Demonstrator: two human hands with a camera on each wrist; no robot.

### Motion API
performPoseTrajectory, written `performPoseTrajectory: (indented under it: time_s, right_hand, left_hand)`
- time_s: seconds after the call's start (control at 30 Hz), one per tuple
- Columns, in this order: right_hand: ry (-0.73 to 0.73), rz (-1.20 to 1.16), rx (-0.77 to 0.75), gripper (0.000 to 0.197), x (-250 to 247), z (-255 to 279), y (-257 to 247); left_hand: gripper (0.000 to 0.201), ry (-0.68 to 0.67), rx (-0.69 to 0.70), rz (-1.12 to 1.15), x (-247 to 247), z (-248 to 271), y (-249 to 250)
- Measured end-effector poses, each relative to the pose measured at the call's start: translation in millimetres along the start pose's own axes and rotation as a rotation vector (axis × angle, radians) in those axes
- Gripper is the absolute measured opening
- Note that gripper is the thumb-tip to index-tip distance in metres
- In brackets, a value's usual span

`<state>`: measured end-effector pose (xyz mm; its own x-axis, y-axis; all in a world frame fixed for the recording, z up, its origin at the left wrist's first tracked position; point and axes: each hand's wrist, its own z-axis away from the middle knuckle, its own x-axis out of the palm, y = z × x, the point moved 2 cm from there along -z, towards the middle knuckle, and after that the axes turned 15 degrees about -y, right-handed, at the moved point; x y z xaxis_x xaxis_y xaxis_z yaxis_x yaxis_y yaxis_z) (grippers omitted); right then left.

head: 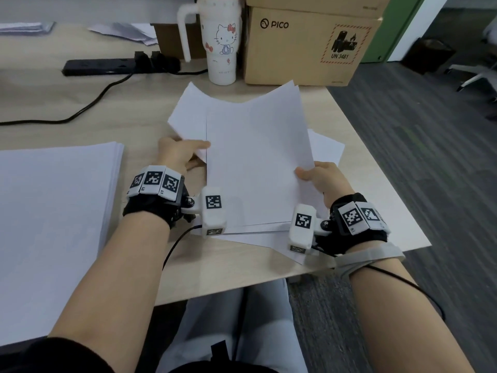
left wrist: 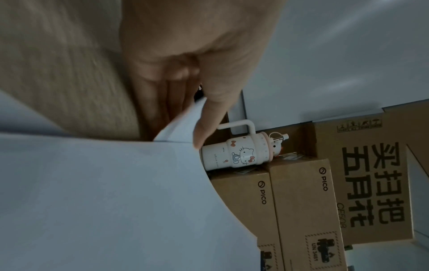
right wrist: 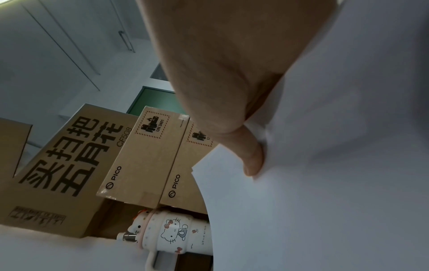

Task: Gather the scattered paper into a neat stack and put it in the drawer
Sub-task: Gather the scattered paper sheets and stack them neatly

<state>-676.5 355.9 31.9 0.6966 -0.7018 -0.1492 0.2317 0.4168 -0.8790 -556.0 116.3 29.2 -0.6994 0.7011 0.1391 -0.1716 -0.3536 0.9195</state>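
Office: wooden desk (head: 80,103), power strip (head: 107,66), stacked cartons (head: 295,49) (PICO-branded), carpet floor (head: 403,130).

Both wrists wear black straps (head: 150,208) with white blocks (head: 213,208) carrying black square-code markers; thin black cables (head: 174,246) run back.

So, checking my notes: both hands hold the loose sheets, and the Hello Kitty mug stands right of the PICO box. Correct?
Not quite. The mug stands left of the PICO box, as the head view shows. The rest holds: the left hand and right hand both hold the loose sheets.
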Motion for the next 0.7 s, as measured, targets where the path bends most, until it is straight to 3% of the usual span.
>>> performPoseTrajectory:
  time_s: [0.07, 0.17, 0.27, 0.33, 0.4, 0.5, 0.57, 0.7]
  right_hand:
    - [-0.003, -0.001, -0.012, 0.010, 1.9, 3.7, 1.6]
    - [-0.014, 0.014, -0.012, 0.009, 4.4, 9.9, 3.4]
    - [0.002, -0.007, -0.027, 0.011, 5.5, 15.8, 5.0]
    - [0.009, 0.009, -0.036, 0.011, 7.3, 20.5, 6.0]
    - [0.000, 0.034, -0.037, 0.009, 11.0, 25.4, 6.7]
    - [0.001, 0.039, -0.039, 0.011, 15.8, 30.5, 6.2]
    - [0.004, 0.025, -0.044, 0.011, 18.6, 33.1, 3.6]
    - [0.012, -0.002, -0.035, 0.009, 20.4, 38.6, -0.1]
  left_hand:
    - [0.021, -0.076, -0.096, -0.044, 0.9, 3.6, -4.6]
    - [0.017, -0.041, -0.088, -0.111, -6.1, 5.5, -3.2]
    - [0.025, 0.128, 0.045, -0.231, -17.7, 10.9, 3.0]
    - [0.029, 0.279, 0.216, -0.274, -28.7, 18.2, 7.8]
    - [0.025, 0.327, 0.303, -0.246, -39.7, 19.5, 5.9]
    - [0.010, 0.157, 0.180, -0.231, -38.8, 21.1, -6.2]
    - [0.018, 0.033, 0.068, -0.206, -33.5, 21.7, -15.3]
    - [0.032, 0.082, 0.031, -0.262, -32.4, 28.8, -14.4]
